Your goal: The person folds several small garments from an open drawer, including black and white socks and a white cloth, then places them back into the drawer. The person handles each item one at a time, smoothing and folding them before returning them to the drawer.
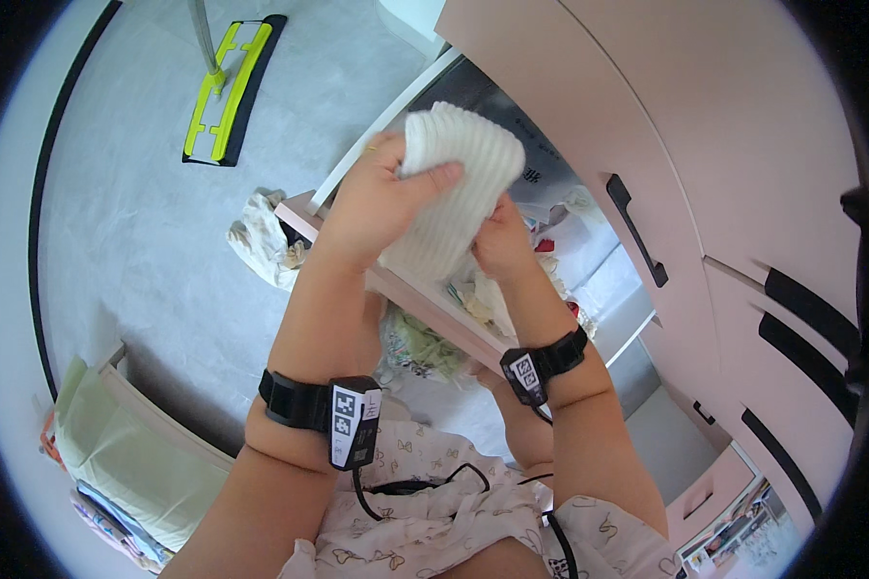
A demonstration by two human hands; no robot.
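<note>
Both my hands hold up a folded piece of white ribbed knit fabric (pixel 471 152) above a pulled-out drawer (pixel 434 293). My left hand (pixel 384 188) grips its left side, the thumb lying across the front. At its lower right edge, my right hand (pixel 503 239) has curled fingers closed on the fabric. Below my hands, the drawer contains crumpled light cloths (pixel 492 297) and some small red items. A dark flat panel or package (pixel 471 90) bearing writing lies in the drawer's far part, partly hidden behind the fabric.
Pink cabinet fronts with black handles (pixel 637 230) rise on the right. A flat mop (pixel 228 94) stands on the grey floor at upper left. White clothing (pixel 261 239) lies beside the drawer; a bag with green cloth (pixel 423 340) is before me. A bed-like piece with pale green cloth (pixel 145 463) is lower left.
</note>
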